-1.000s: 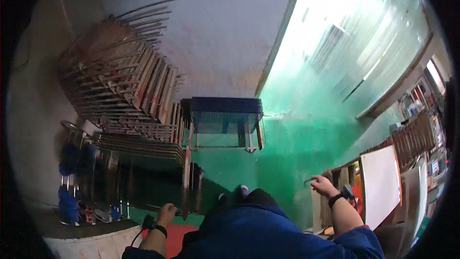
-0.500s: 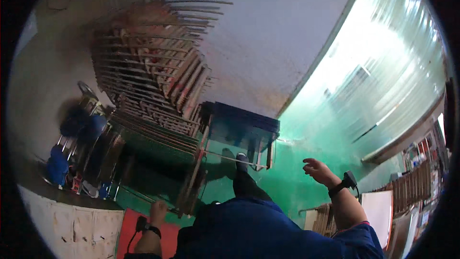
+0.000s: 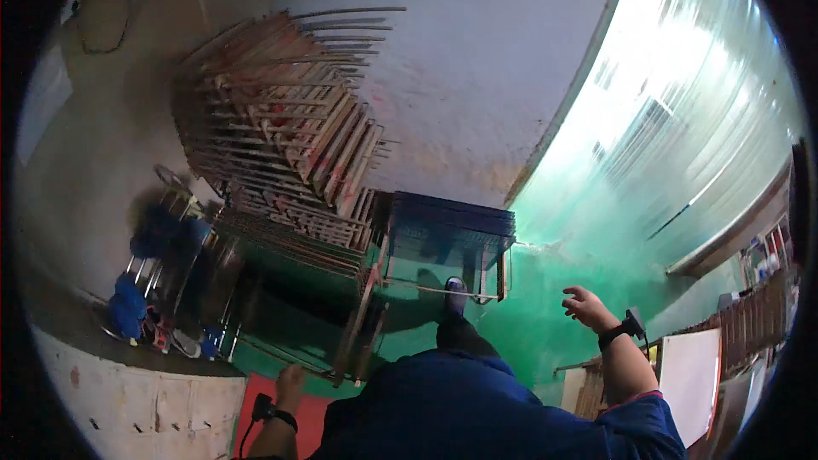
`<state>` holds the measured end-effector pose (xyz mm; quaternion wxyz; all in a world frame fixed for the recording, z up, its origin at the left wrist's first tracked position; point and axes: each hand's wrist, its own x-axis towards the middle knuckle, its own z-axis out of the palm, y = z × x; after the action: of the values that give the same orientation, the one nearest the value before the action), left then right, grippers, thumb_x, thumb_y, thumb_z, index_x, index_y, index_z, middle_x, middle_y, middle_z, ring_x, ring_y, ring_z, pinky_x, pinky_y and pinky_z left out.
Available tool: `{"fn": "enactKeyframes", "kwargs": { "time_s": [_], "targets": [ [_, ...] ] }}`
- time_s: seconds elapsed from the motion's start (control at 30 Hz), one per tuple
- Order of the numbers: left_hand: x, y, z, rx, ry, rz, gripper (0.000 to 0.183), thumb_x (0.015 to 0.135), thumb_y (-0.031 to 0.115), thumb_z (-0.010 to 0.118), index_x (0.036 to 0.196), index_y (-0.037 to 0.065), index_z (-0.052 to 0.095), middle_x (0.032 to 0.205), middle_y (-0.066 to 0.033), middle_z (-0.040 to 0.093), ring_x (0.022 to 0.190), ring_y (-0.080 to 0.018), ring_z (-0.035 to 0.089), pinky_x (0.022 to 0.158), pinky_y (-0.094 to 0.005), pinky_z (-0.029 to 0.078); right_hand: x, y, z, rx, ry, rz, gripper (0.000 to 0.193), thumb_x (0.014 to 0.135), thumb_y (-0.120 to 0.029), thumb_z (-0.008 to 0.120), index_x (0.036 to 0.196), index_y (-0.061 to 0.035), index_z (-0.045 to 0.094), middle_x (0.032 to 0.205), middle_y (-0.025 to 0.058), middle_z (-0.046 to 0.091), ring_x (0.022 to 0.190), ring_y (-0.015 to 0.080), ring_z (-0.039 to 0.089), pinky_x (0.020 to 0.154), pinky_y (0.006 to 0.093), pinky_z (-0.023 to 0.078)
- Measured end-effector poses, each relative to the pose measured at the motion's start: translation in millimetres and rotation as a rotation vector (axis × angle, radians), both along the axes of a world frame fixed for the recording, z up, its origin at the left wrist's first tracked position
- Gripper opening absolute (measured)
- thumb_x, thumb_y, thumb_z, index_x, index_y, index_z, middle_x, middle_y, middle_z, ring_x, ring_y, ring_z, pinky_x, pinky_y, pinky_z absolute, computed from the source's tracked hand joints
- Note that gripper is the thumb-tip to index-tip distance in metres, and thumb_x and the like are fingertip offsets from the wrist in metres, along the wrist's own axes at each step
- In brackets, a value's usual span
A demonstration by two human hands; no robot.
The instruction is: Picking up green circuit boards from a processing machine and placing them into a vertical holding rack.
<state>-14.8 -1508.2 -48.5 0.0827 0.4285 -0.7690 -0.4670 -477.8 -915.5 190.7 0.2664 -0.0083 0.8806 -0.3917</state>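
Note:
My right hand [image 3: 588,307] is out to the right over the green floor, its fingers apart and loosely bent, with nothing in them. A black band with a small device [image 3: 626,330] is strapped at that wrist. Low on the left, my left hand [image 3: 290,380] hangs near a red panel [image 3: 317,420]; its fingers are small and dark, so their pose is unclear. Ahead stands a tall, uneven stack of slatted wooden frames [image 3: 328,140]. Beside it a stack of dark blue trays [image 3: 452,226] rests on a low stand. Neither hand touches either stack.
Blue-seated stools [image 3: 128,302] and shoes [image 3: 183,342] are at the left, behind a pale cabinet [image 3: 149,405]. A translucent sheet curtain [image 3: 682,119] hangs at the right. My foot [image 3: 456,290] is close to the tray stand. Near my right arm is a white board [image 3: 688,375].
The view has turned a little left, so the stacks sit further right and slightly lower in it. Both my arms keep about the same pose, and nothing has been taken hold of.

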Motion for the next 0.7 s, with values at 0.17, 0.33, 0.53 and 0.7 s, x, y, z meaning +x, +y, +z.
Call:
{"fn": "enactKeyframes", "kwargs": {
  "time_s": [0.17,0.33,0.53,0.7],
  "targets": [
    [-24.5,-4.5,25.3,-0.082,-0.068,-0.117,0.031,0.095,0.021,0.068,0.120,0.003,0.069,0.112,-0.0149,0.073,0.106,-0.0268,0.070,0.090,-0.0376,0.055,22.8,56.6,-37.5,-0.024,-0.081,-0.152,0.051,0.094,-0.024,0.070,0.139,-0.0022,0.056,0.110,0.0129,0.072,0.088,0.0193,0.069,0.076,0.0349,0.056],
    [-86.2,8.8,45.1,-0.006,0.043,-0.225,0.030,0.095,0.022,0.067,0.119,0.003,0.069,0.109,-0.0135,0.073,0.102,-0.0252,0.070,0.090,-0.0367,0.054,72.1,85.1,-88.8,0.033,-0.103,-0.116,0.049,0.094,-0.026,0.069,0.136,-0.0021,0.060,0.109,0.0118,0.072,0.090,0.0179,0.069,0.076,0.0330,0.056],
    [-187.8,83.5,101.8,-0.025,-0.041,-0.723,0.039,0.094,0.027,0.073,0.126,0.005,0.065,0.109,-0.0070,0.071,0.095,-0.0188,0.067,0.088,-0.0355,0.054,178.2,118.4,-89.8,0.245,-0.111,-0.007,0.056,0.095,-0.041,0.064,0.139,-0.0077,0.059,0.124,0.0157,0.072,0.112,0.0315,0.069,0.098,0.0410,0.054],
    [-217.6,92.1,10.9,-0.192,0.136,-1.050,0.035,0.089,0.024,0.071,0.113,-0.001,0.068,0.101,-0.0101,0.073,0.093,-0.0168,0.070,0.088,-0.0345,0.055,264.8,185.0,-93.4,0.237,-0.058,-0.253,0.053,0.095,-0.042,0.061,0.138,-0.0109,0.060,0.128,0.0189,0.068,0.120,0.0367,0.064,0.103,0.0438,0.050]
  ]
}}
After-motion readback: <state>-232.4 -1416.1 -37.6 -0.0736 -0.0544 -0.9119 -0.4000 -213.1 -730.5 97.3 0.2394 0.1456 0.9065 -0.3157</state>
